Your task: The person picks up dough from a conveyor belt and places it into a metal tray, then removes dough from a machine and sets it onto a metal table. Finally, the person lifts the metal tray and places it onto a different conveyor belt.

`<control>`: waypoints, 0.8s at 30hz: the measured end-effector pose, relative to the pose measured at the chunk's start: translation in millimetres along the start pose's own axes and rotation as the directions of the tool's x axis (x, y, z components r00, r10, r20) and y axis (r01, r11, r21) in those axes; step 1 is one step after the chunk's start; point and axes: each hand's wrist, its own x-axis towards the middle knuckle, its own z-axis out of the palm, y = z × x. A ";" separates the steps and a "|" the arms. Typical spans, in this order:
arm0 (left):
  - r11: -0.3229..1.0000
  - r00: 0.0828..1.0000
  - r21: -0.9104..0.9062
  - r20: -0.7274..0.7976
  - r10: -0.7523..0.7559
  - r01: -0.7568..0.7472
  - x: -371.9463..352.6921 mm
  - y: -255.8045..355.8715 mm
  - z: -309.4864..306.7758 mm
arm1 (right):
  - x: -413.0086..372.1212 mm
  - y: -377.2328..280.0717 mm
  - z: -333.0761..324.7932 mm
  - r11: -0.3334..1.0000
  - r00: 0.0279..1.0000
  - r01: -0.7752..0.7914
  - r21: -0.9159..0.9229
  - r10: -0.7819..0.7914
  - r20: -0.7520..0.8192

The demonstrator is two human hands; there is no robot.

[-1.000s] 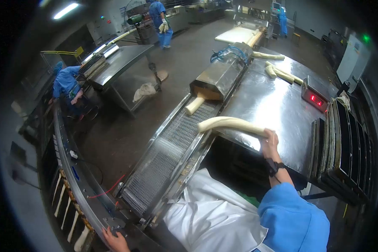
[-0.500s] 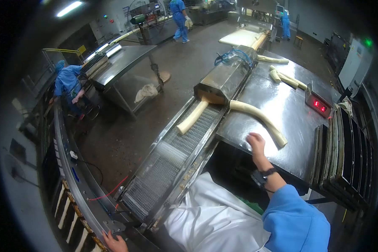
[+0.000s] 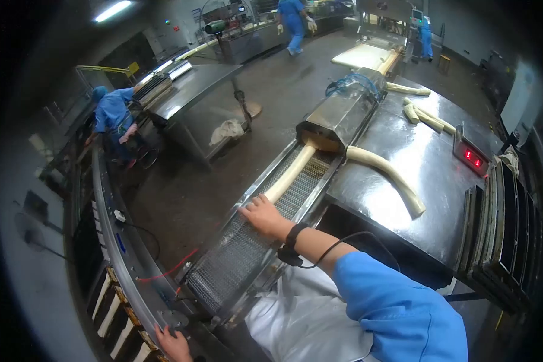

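Observation:
On the mesh conveyor belt (image 3: 229, 259), a long pale dough roll (image 3: 292, 172) comes out of the metal hood (image 3: 338, 111). My right hand (image 3: 262, 216), with a dark band on the wrist, has its fingers closed over the roll's near end, hiding the tip. At the lower left, my left hand (image 3: 174, 344) rests on the curved metal rail (image 3: 136, 301), fingers spread and holding nothing. Right of the belt, a second, bent dough roll (image 3: 392, 175) lies on the steel table (image 3: 368, 211), its far end beside the hood.
Shorter dough pieces (image 3: 428, 117) and a scale (image 3: 470, 155) with red digits sit farther back on the steel table. Stacked dark trays (image 3: 504, 229) stand at the right. Below the rail are trays holding dough strips (image 3: 120, 332). A co-worker (image 3: 113, 114) bends over at the left.
My right hand has moved left from above the table edge to the dough roll on the belt. That roll now reaches farther out of the hood. My left hand stays at the rail.

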 end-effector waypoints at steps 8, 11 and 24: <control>0.999 0.999 -0.047 -0.049 0.019 -0.022 9.6 -26.6 17.7 | -16.3 59.6 -98.1 0.298 0.804 -0.458 0.838 0.542 0.247; 0.999 0.998 -0.037 -0.059 0.035 -0.038 9.7 -33.2 20.5 | -95.4 141.5 -111.2 0.137 0.623 -0.158 0.978 0.782 -0.009; 0.998 0.997 -0.023 -0.054 0.061 -0.062 15.1 -32.6 22.7 | -354.7 212.2 -152.5 0.495 0.487 -0.868 -0.034 0.837 -0.250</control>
